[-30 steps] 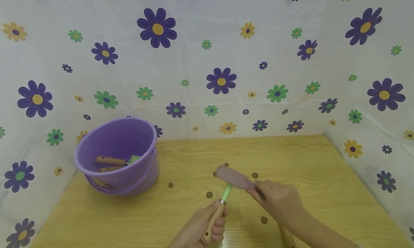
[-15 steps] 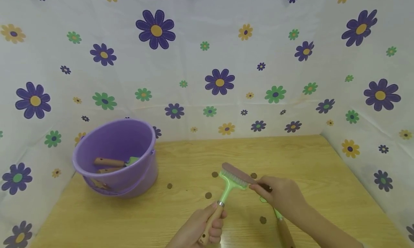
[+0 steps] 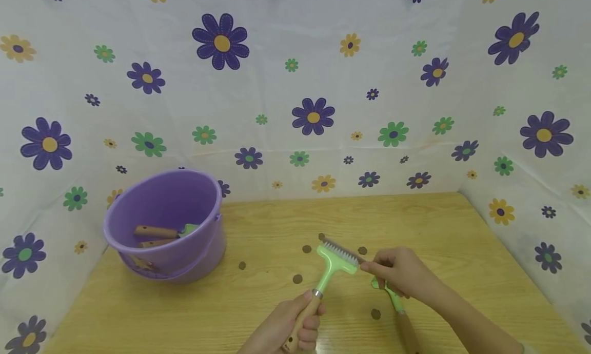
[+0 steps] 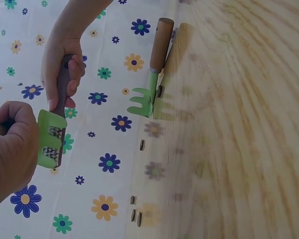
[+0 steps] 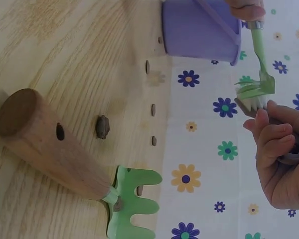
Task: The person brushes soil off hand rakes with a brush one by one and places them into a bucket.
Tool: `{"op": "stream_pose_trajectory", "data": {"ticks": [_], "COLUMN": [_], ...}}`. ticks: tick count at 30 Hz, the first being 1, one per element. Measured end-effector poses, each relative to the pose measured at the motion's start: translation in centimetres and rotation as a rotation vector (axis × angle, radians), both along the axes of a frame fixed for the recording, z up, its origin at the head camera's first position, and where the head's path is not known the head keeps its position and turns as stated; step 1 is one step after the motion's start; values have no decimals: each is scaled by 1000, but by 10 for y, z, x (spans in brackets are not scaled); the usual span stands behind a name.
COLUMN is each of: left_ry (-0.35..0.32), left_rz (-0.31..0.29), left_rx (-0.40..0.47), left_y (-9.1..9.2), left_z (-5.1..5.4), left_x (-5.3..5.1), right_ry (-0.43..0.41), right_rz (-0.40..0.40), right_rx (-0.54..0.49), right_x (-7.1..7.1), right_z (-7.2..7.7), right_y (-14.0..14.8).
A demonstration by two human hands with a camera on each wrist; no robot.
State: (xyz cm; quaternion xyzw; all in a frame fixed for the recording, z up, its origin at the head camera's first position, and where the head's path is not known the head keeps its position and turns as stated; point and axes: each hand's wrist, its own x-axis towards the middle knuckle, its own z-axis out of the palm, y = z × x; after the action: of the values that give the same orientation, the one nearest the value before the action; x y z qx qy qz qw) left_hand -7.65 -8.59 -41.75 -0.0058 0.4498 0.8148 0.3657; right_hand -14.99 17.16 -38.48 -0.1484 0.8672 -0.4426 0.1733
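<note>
My left hand (image 3: 288, 320) grips the wooden handle of a green hand rake (image 3: 329, 272), its wide head held up above the table. A brown-backed brush (image 4: 63, 87) with pale bristles lies along the rake's head, bristles against it. My right hand (image 3: 406, 274) holds this brush by its dark handle. In the left wrist view the bristles show through gaps between the rake's tines. Under the right hand, a green hand fork (image 5: 134, 204) with a wooden handle rests on the table.
A purple bucket (image 3: 203, 256) stands at the left back, with wooden-handled tools (image 3: 157, 232) inside. Several small brown lumps (image 3: 297, 279) are scattered on the wooden table (image 3: 258, 313). Flowered white cloth (image 3: 277, 87) walls the back and sides.
The brush has turned from showing its flat back to showing its bristles, uncovering the rake's head. My right hand has shifted slightly right, and more of the hand fork shows.
</note>
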Motion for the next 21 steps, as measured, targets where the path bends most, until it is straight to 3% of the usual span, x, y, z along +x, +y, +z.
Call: {"op": "stream_pose_trajectory", "data": {"ticks": [7, 16, 21], "left_ry": [2, 149, 244], "left_rz": [0, 30, 36], "left_rx": [-17, -114, -276], "left_y": [-4, -24, -38], "left_z": [2, 20, 26], "left_x": [2, -7, -11], "right_ry": [1, 67, 137], "right_rz": [-15, -141, -163], "right_rx": [-9, 75, 124], "right_x": [2, 7, 9], "right_z": [-6, -16, -18], "right_y": [-2, -3, -4]}}
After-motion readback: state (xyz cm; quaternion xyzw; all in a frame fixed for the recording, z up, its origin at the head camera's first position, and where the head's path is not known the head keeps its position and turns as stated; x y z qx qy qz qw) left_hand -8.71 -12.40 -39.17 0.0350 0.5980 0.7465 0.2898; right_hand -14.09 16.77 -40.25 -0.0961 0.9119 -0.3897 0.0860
